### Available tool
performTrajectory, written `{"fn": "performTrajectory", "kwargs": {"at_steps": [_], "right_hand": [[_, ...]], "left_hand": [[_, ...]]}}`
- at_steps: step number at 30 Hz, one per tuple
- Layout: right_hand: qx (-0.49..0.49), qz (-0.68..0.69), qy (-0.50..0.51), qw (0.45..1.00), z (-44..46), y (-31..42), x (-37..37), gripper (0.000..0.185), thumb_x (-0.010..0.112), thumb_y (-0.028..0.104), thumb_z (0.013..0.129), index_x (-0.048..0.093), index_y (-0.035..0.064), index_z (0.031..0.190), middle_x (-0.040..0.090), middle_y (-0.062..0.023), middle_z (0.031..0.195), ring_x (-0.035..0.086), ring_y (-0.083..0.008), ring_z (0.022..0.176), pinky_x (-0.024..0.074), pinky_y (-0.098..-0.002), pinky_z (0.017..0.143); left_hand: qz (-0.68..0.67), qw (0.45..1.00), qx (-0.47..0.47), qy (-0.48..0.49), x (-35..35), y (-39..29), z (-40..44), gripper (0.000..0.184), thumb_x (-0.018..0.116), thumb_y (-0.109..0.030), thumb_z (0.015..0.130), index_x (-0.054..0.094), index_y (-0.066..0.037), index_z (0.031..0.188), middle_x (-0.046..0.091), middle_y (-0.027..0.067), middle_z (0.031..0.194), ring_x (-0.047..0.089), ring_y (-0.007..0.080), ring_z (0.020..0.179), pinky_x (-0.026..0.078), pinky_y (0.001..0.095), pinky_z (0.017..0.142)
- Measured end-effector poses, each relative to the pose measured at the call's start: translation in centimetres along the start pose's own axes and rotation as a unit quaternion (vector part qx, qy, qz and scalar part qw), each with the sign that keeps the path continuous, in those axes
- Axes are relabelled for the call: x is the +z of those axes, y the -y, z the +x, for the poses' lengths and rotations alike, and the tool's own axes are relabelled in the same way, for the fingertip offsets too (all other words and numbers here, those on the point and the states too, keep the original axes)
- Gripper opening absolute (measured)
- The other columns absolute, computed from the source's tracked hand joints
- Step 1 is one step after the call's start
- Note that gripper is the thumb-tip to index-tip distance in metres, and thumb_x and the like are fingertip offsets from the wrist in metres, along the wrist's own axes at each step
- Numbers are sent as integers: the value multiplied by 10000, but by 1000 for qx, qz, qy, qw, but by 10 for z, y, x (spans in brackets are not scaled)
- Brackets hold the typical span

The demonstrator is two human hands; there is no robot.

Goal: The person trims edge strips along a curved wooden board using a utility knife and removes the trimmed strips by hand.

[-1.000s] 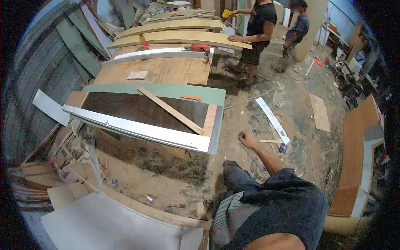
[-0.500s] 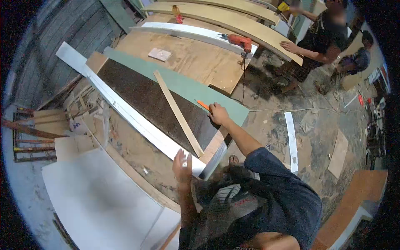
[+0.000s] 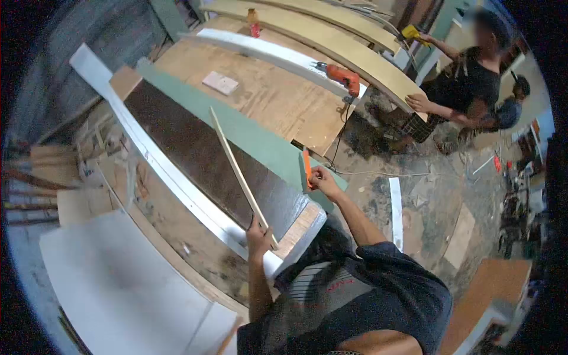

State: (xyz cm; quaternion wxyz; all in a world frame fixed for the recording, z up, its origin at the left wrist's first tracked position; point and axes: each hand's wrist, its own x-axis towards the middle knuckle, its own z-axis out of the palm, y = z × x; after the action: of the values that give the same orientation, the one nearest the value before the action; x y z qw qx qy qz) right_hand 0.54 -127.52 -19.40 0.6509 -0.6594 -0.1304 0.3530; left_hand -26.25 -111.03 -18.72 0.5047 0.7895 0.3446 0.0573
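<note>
My left hand (image 3: 258, 238) grips the lower end of a thin wooden strip (image 3: 232, 163), which slants across a dark brown panel (image 3: 189, 145). In my right hand (image 3: 321, 181) is an orange-handled tool (image 3: 307, 167), held upright over the green board (image 3: 251, 151). Its exact kind is hard to make out. A long white strip (image 3: 171, 182) runs along the panel's near edge, and a pale wood block (image 3: 297, 232) lies across the panel's end, just right of my left hand.
A red drill (image 3: 343, 78) and a small flat block (image 3: 220, 83) lie on the plywood table (image 3: 278, 106). A co-worker (image 3: 479, 77) touches a long yellowish board (image 3: 331, 47) and holds a yellow tool (image 3: 411, 34). Another person (image 3: 513, 106) is behind. A white sheet (image 3: 130, 284) lies lower left.
My right hand has lifted the orange tool from the panel area. My left hand, empty half a second ago, has taken hold of the wooden strip and tilted it up.
</note>
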Motion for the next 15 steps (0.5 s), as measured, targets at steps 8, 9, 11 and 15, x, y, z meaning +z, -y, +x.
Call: {"fn": "performTrajectory", "kwargs": {"at_steps": [8,9,11,15], "right_hand": [[-99,-63,81,990,36,65,-32,284,484,18,903,449,48,1184,537,-70,829,556,-181,715,481,-318,657],[-121,-140,100,978,50,67,-37,274,506,29,913,459,53,1182,535,-83,806,573,-199,739,488,-342,671],[-205,-247,92,943,74,71,-45,306,577,83,865,468,35,1147,542,-132,797,589,-288,736,486,-398,698],[-184,-312,152,920,95,89,-60,343,676,188,825,493,30,1069,576,-192,783,606,-350,715,484,-422,668]], "left_hand": [[72,992,97,36,15,19,-33,669,599,-109,883,341,8,1489,475,286,1404,482,393,1307,391,428,1088],[141,976,165,27,17,6,-31,647,575,-114,891,353,-16,1492,431,264,1470,425,389,1370,351,424,1132],[98,993,57,35,21,-26,-23,602,555,-104,903,386,-48,1478,433,235,1482,444,392,1349,371,429,1116],[101,988,-118,1,38,-32,-24,484,563,-86,917,503,-82,1397,599,224,1304,579,407,1189,474,451,985]]}}
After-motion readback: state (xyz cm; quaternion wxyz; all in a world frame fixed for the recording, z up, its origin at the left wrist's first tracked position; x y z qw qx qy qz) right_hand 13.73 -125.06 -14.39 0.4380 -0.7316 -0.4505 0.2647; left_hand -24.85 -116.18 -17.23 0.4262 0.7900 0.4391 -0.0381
